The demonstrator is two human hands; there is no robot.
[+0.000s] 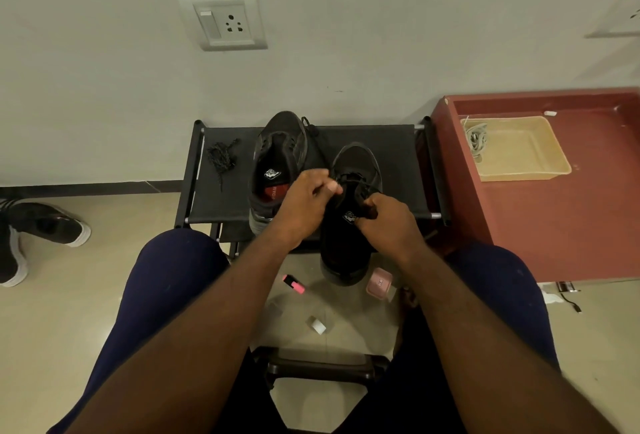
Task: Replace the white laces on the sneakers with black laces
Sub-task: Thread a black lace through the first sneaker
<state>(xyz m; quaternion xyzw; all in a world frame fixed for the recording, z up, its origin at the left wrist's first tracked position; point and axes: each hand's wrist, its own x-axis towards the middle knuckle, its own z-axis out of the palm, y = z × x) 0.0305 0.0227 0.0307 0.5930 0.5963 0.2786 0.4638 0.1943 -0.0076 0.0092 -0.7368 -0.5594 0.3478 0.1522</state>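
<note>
1. Head view looks down on a seated person. Both hands meet at the near sneaker (356, 163), which lies with its toe on the black fabric worktop (391, 146) and its heel hanging off the front edge towards the knees, probably so the eyelets are within easy reach.
2. The left hand (308, 196) has its fingers curled, with thumb and forefinger pinching the black lace (349, 179) at the top eyelets.
3. The right hand (384, 217) is also curled and pinches something dark at the sneaker's collar. This is most likely the other end of the same lace, but black on black makes it hard to tell.
4. With a hand on each side, the lace looks held taut for the last crossings, so this sneaker seems nearly laced.
5. The far sneaker (280, 146) stands at 11 o'clock from the hands, its opening facing the person. It carries a dark lace that trails off its toe, and I cannot tell how far it is threaded.
6. A loose black lace (220, 156) lies bunched at 10 o'clock on the worktop, probably a spare kept close by.
7. The white laces (476, 137) lie in the left corner of a beige tray (519, 149) on the red cabinet (554, 226) at 2 o'clock, set well apart from the work.
8. A pink highlighter (294, 284) lies on the floor at 6 o'clock.
</note>
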